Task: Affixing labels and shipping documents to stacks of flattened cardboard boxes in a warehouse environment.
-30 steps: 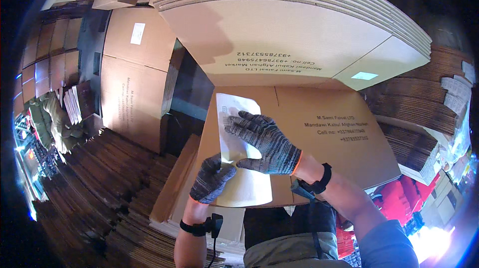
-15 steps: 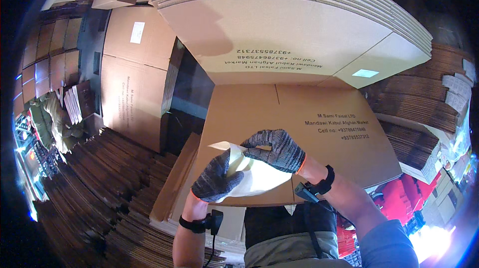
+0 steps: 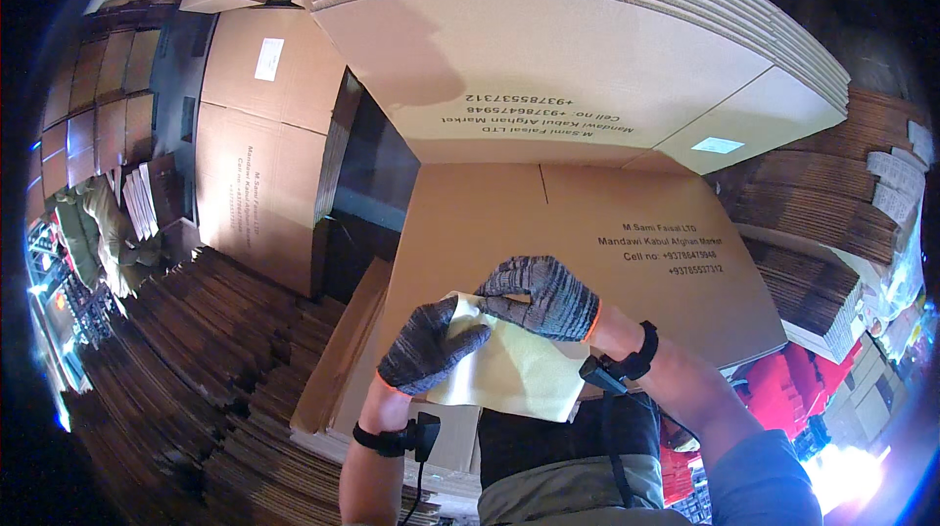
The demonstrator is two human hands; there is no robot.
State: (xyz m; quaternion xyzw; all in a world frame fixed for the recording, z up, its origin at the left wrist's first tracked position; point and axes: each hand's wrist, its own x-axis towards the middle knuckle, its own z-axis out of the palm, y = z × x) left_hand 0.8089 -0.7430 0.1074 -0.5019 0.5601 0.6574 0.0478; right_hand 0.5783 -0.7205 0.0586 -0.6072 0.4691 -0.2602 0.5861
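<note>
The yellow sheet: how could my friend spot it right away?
Find the flat brown cardboard in the middle. At its near edge, a gloved left hand and right hand hold the yellow sheet. Its pale yellow sets it apart from the brown.

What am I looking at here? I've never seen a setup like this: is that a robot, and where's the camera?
No robot: these are a person's own hands in grey knitted gloves. Every picture comes from a camera worn on the head, looking down; its wide lens bends straight edges. The left hand and right hand both grip a pale sheet near its top edge. Beneath lies flat printed cardboard; beyond it stands a cardboard stack. Each wrist wears a dark strap.
</note>
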